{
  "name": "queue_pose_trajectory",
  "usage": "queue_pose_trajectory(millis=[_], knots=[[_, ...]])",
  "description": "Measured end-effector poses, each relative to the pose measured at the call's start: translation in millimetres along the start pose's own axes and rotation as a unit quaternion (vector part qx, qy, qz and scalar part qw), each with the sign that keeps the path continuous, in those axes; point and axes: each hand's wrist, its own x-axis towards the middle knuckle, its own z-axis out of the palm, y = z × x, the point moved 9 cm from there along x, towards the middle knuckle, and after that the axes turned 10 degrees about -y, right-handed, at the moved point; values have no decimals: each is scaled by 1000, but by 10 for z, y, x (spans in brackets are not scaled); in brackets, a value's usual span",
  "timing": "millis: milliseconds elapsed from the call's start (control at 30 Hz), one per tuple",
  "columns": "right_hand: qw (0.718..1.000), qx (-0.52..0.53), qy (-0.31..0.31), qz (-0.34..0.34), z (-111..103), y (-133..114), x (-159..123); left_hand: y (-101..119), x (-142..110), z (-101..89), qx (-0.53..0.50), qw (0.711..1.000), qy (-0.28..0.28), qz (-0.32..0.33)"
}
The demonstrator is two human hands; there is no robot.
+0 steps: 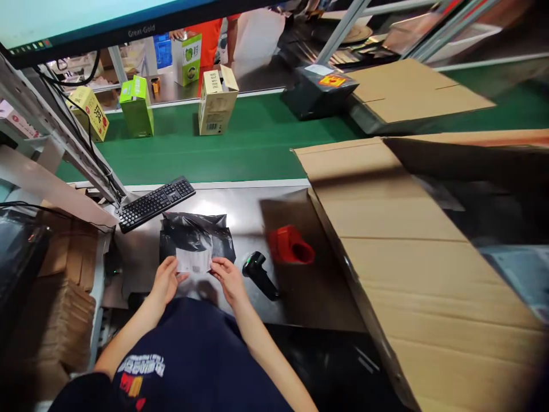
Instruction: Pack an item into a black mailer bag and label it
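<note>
One label (194, 261) between both hands (165, 280)

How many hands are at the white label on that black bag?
2: the left hand at the left edge of the white label, and the right hand at its right edge. No other hand shows at the black bag.
</note>
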Motion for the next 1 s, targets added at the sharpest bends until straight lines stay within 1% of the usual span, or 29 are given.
queue_pose_trajectory(millis=[100, 200, 300, 433, 500, 533, 600, 667, 700, 767, 800, 867, 900, 933, 967, 1000], knots=[[996, -83, 17, -35, -74, -131, 163, 42, 190, -122, 59, 994, 53, 71], [979, -181, 43, -86, -142, -259, 291, 56, 360, -197, 137, 980, 89, 114], [958, -258, 67, -107, -210, -269, 377, 101, 542, -192, 232, 958, 87, 142], [954, -274, 83, -87, -339, -172, 495, 142, 854, -154, 340, 927, 77, 140], [936, -325, 107, -83, -418, -189, 546, 156, 1011, -96, 406, 900, 71, 140], [923, -357, 119, -81, -456, -207, 569, 156, 1079, -55, 447, 881, 68, 139], [899, -412, 133, -67, -525, -220, 610, 128, 1184, 32, 535, 833, 62, 124], [888, -438, 136, -43, -590, -193, 629, 83, 1231, 101, 616, 780, 53, 98], [878, -460, 131, -33, -598, -183, 626, 67, 1228, 126, 652, 752, 49, 88], [839, -529, 123, -37, -552, -207, 597, 61, 1175, 164, 720, 688, 49, 76], [812, -567, 122, -54, -496, -243, 573, 69, 1135, 179, 751, 654, 54, 77], [761, -629, 116, -112, -311, -328, 533, 74, 1054, 234, 799, 590, 65, 95], [744, -645, 102, -145, -196, -350, 529, 43, 1027, 295, 817, 563, 54, 114], [732, -656, 75, -170, -73, -339, 544, -27, 1016, 378, 830, 540, 25, 137], [721, -667, 38, -184, 45, -293, 578, -134, 1017, 470, 840, 519, -20, 158], [711, -678, 1, -184, 138, -219, 624, -262, 1027, 546, 847, 497, -72, 171]])
